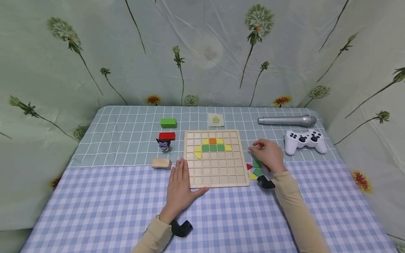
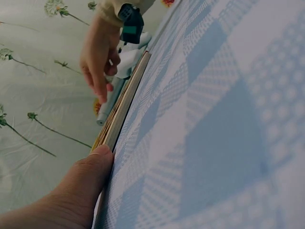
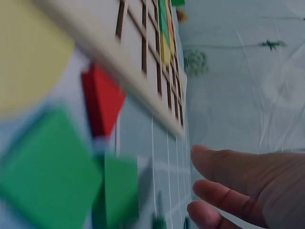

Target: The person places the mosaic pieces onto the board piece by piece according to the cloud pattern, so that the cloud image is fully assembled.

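Item: wooden grid board (image 1: 216,159), lying flat at the centre of the counter (image 1: 95,196). Progress, as judged: early. Seven coloured tiles (image 1: 212,145) were seated in its far rows — an orange square, three green squares, yellow curved pieces; most cells were bare. Loose pieces (image 1: 255,169) — red, green, yellow — lay just right of the board. Left hand (image 1: 181,188): fingers straight, flat at the board's near left edge, thumb along the near edge, grasping nothing. Right hand (image 1: 268,155): over the loose pieces; whether its grip pinched one could not be told.
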`<state>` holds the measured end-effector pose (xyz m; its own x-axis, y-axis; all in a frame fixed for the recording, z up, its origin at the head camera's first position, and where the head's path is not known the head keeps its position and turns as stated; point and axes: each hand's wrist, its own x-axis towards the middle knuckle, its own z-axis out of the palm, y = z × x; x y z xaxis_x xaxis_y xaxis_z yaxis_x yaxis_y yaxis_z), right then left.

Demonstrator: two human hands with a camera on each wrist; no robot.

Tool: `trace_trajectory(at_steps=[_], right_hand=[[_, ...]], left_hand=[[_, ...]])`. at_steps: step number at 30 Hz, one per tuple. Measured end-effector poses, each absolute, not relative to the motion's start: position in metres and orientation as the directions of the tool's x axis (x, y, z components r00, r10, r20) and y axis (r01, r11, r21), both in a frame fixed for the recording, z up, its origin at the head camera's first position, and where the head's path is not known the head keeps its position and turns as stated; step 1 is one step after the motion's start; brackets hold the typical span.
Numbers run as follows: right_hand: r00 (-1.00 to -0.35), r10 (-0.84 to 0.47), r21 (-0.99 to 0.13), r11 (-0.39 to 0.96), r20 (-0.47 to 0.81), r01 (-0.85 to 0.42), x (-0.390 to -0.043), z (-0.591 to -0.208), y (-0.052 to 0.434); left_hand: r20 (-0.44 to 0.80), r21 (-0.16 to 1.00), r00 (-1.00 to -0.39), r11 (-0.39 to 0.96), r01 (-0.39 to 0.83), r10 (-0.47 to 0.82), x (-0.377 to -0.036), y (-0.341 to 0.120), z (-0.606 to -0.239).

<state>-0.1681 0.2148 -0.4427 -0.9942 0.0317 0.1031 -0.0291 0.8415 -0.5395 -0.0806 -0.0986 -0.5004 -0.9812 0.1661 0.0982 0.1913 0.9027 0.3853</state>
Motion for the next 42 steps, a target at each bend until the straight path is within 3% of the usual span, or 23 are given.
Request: trace_trajectory(at_steps=[12, 22, 32, 42], right_hand=[[-0.991, 0.135, -0.491, 0.863, 0.005, 0.115, -0.154, -0.441, 0.245], [-0.99, 0.141, -0.482, 0.869, 0.019, 0.115, -0.151, -0.446, 0.25], [-0.983, 0.115, -0.562, 0.827, 0.145, 0.014, -0.155, -0.454, 0.238], [-0.971, -0.031, -0.585, 0.793, 0.239, -0.169, -0.155, -0.452, 0.196]], left_hand=[[0.096, 0.399, -0.981, 0.896, 0.194, 0.17, -0.079, -0.099, -0.498], [0.1, 0.403, -0.978, 0.891, 0.208, 0.183, -0.08, -0.098, -0.498], [0.09, 0.404, -0.981, 0.894, 0.193, 0.172, -0.079, -0.1, -0.497], [0.091, 0.408, -0.981, 0.892, 0.194, 0.171, -0.079, -0.1, -0.499]])
